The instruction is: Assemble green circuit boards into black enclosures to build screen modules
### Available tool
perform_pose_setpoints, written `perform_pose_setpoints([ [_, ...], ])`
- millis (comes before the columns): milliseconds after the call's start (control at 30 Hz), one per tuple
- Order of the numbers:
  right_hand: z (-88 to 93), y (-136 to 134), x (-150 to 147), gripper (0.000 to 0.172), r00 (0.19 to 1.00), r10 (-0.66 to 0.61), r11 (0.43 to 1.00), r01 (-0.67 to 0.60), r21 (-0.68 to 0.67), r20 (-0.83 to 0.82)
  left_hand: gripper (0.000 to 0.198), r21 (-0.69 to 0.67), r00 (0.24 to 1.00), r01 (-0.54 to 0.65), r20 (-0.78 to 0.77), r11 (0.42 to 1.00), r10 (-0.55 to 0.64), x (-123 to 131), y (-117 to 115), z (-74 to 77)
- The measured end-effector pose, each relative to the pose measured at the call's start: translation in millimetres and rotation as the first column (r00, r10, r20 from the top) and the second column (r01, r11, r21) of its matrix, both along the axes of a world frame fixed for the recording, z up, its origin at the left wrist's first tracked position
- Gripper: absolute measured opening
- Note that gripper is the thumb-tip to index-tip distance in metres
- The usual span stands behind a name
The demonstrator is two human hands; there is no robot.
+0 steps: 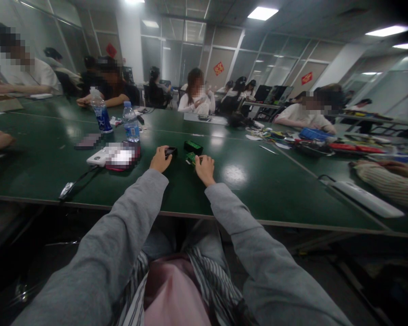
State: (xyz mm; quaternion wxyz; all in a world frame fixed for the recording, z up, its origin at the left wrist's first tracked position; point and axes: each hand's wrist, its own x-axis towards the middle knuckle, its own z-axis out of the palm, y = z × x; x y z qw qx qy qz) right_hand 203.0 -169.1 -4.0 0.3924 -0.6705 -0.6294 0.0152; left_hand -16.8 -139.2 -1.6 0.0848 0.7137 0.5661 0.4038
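**Inspector:** Report the condition of both hands.

**Operator:** Left hand (160,159): fingers curled, thumb and fingertips closed on a small black part (170,151). Right hand (205,168): fingers bent down and closed over a green piece (191,157). It cannot be told whether that piece rests on the table (258,190) or is held just above it. Both hands sit about midway between the near edge and the far edge, close together but apart.

**Inspector:** Which step is in hand?

**Operator:** As a judgement: each hand has one item secured. The two items are near each other and not touching. The work appears to be at a holding stage, with nothing set down.

**Inspector:** What does a further move call for?

**Operator:** A fine fingertip grip and steady wrists, since both items are small. A green box (193,146) lies just beyond the hands toward the far edge, so there is little room to push forward.

**Inspector:** Give the count.

**Operator:**
- Black part: one.
- Green piece: one.
- Green box: one.
- Water bottles (101,113): two, upright, left of the hands and nearer the far edge.
- White device (97,157): one, left of the left hand.
- Power strip (367,199): one, by the near edge toward the right end.
- Other people: several, seated along the far edge and at the left end
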Motion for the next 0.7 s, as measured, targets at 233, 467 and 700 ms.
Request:
perform_pose_setpoints([
  [233, -2.6, 0, 0, 0.04, 1.0, 0.025, 1.0, -0.024, 0.02, -0.014, 0.034, -0.048, 1.0, -0.022, -0.001, 0.999, 0.022, 1, 2, 4.0],
  [467, -2.3, 0, -1, 0.039, 0.999, 0.028, 1.0, -0.028, 0.013, -0.021, 0.052, 0.016, 0.979, 0.029, -0.201, 0.999, -0.025, 2, -14, 7.2],
  [700, -2.6, 0, -1, 0.038, 0.999, 0.051, 0.999, -0.051, 0.006, -0.021, 0.028, -0.028, 0.999, -0.037, -0.034, 0.999, 0.036, 0, -7, 9.2],
])
